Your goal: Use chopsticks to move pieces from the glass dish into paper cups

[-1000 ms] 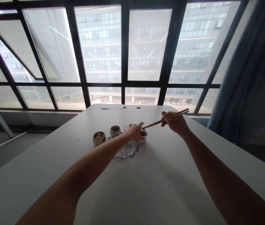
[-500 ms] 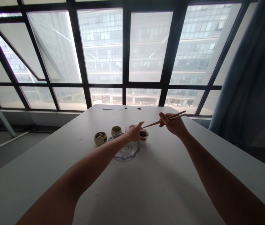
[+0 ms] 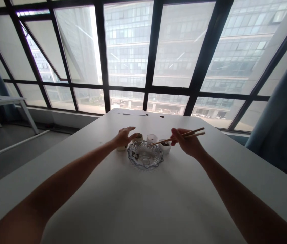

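My left hand (image 3: 124, 137) has its fingers apart above a small round cup (image 3: 121, 148), which it mostly covers; whether it touches the cup I cannot tell. Wooden chopsticks (image 3: 193, 133) are held in my right hand (image 3: 186, 142), their tips over a clear scalloped glass plate (image 3: 146, 165). Several small dark pieces (image 3: 134, 155) lie on the plate's left side. Behind the plate stand a second round cup (image 3: 138, 137) and a clear container (image 3: 152, 138). Another clear container (image 3: 165, 148) with dark contents is at the plate's right, near my right hand.
Papers (image 3: 129, 111) lie at the far edge of the white table (image 3: 143, 203), near two dark round spots. Windows rise behind it. A second white table (image 3: 2, 99) stands at the far left, and a blue curtain (image 3: 283, 101) hangs at the right.
My left hand has left the dark-filled container and moved left to the near round cup. The chopstick tips are now over the plate. The view has turned slightly left.
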A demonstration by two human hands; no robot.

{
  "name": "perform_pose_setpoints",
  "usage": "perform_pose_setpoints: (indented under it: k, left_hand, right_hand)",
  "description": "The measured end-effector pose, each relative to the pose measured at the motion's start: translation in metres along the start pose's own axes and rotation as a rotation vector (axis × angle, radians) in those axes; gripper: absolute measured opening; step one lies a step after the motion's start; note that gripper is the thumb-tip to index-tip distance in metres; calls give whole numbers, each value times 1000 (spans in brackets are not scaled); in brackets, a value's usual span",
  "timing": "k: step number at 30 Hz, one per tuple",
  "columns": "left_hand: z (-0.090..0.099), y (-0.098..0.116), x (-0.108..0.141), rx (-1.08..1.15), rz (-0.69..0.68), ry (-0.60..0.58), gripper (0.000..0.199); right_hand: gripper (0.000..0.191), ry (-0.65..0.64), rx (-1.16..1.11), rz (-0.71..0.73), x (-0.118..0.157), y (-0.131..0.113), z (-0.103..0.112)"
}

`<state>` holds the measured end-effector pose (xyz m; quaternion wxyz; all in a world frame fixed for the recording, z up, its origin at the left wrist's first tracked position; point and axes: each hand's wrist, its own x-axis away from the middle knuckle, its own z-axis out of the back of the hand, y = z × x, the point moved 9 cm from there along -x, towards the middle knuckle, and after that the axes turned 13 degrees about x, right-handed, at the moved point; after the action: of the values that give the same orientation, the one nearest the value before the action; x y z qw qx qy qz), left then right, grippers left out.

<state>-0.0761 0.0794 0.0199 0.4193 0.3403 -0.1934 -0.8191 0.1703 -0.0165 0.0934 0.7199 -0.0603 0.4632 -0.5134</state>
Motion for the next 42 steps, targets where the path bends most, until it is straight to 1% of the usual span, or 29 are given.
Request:
perform_pose_setpoints:
  k: [2, 3, 5, 7, 10, 12, 15, 17, 21, 23, 25, 27, 29, 31, 33, 35, 38, 40, 42]
  left_hand:
    - [27, -31, 23, 19, 60, 95, 58]
    - [36, -45, 35, 29, 90, 135, 59]
    - [47, -69, 55, 45, 132, 201, 65]
    - [48, -86, 70, 91, 159, 239, 71]
    - [38, -103, 82, 209, 168, 249, 77]
    - [31, -108, 84, 263, 155, 230, 80]
    - [25, -109, 84, 265, 134, 185, 83]
    - [25, -108, 84, 253, 127, 168, 81]
    - [28, -104, 86, 237, 122, 178, 78]
    - [29, -103, 87, 234, 127, 174, 80]
    - [29, -102, 86, 239, 141, 154, 83]
    - [31, -100, 81, 258, 157, 142, 84]
    - [35, -96, 70, 268, 158, 149, 80]
    - [38, -88, 53, 238, 138, 142, 76]
    - [36, -79, 31, 178, 108, 90, 74]
    - [27, -71, 7, 121, 87, -8, 77]
    - [8, -66, -20, 40, 102, -180, 87]
    - [-2, -66, -31, -4, 111, -249, 94]
    - [-10, -65, -38, -31, 87, -288, 96]
  right_hand:
    - [63, -166, -24, 14, 8, -7, -34]
    - [63, -223, -31, 18, 13, -9, -49]
    - [62, -267, -50, 9, 22, -8, -70]
    - [59, -273, -58, 28, 28, -8, -82]
    - [56, -257, -46, 81, 32, -9, -87]
    - [55, -250, -32, 111, 33, -10, -87]
    - [55, -232, -17, 127, 34, -11, -87]
    - [54, -219, -20, 124, 35, -10, -87]
    - [54, -185, -40, 118, 35, -8, -86]
    - [54, -161, -63, 88, 33, -4, -84]
    - [54, -134, -109, 24, 29, 5, -82]
    - [55, -101, -170, -62, 25, 18, -79]
    - [57, -61, -238, -148, 21, 32, -77]
    - [59, -12, -301, -216, 19, 44, -73]
    - [60, 38, -340, -246, 17, 51, -68]
    - [60, 77, -354, -250, 15, 54, -62]
    - [59, 123, -360, -251, 15, 55, -55]
    - [58, 164, -352, -258, 15, 56, -50]
    - [58, 199, -348, -266, 15, 58, -48]
